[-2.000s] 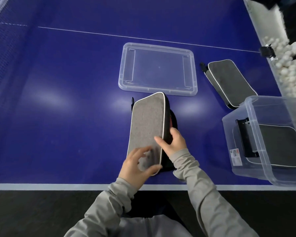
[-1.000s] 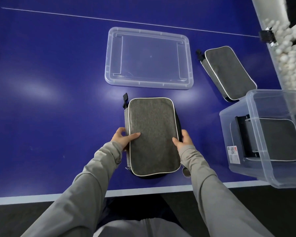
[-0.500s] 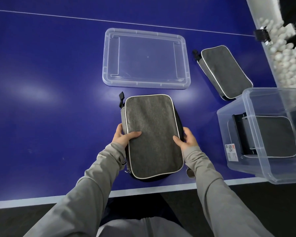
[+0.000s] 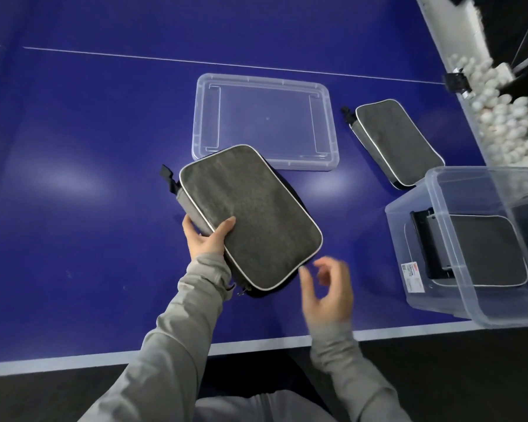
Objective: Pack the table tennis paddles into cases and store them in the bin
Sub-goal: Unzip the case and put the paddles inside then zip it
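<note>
The left hand (image 4: 206, 240) grasps a grey paddle case (image 4: 250, 216) by its long left side, thumb laid over the white-piped top and fingers (image 4: 187, 225) wrapped underneath. The case sits askew near the front edge of the blue tabletop (image 4: 83, 184), its far corner overlapping the near rim of the clear bin lid (image 4: 264, 120), its black loop tab (image 4: 168, 178) sticking out at the far-left corner. Whether the case is lifted off the tabletop or resting on it, I can't tell.

The right hand (image 4: 326, 295) is off the case, just beside its near-right corner, blurred, fingers loosely curled and grasping nothing. Both arms wear grey sleeves (image 4: 177, 336).

A second grey case (image 4: 398, 141) lies flat toward the right edge of the tabletop, between the lid and the clear plastic bin (image 4: 439, 208). The bin stands at the front-right corner, overhanging the front edge a little, and a third case (image 4: 482, 249) already lies flat inside it, with a label (image 4: 412, 275) on the bin's left wall.

Beyond the right edge, a trough of white table tennis balls (image 4: 500, 117) runs alongside. A thin white line (image 4: 226, 64) crosses the tabletop at the far side.
</note>
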The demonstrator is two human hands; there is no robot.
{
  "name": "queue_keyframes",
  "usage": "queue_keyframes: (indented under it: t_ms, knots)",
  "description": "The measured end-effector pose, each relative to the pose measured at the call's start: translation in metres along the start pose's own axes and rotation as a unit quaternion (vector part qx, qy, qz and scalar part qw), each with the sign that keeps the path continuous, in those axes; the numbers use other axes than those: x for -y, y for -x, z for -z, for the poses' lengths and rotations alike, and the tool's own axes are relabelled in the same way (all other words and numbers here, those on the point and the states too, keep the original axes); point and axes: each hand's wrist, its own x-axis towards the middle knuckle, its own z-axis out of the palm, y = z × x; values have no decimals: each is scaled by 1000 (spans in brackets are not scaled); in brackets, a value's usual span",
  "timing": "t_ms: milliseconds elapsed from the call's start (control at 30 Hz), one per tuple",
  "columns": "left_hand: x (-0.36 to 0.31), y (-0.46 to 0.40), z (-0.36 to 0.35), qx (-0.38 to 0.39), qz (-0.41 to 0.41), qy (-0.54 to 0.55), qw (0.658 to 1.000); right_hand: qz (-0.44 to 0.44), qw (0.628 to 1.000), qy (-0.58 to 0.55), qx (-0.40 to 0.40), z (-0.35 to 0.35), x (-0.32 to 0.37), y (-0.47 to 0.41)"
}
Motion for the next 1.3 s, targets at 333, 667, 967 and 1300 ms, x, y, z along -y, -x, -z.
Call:
queue_keyframes:
  t_ms: [333, 667, 967, 1300]
  knots:
    - [-12, 15, -20, -66, -8, 63, 996, -6, 991, 107, 81, -42, 36, 39]
    - [-22, 21, -25, -87, 7, 100, 991, 3, 996, 88, 7, -39, 41, 32]
    - [-30, 23, -18, -85, 3, 101, 991, -3, 1000, 16, -21, -29, 38, 32]
    - [-43, 18, -2, -42, -6, 49, 998, -101, 993, -17, -57, -9, 12, 5]
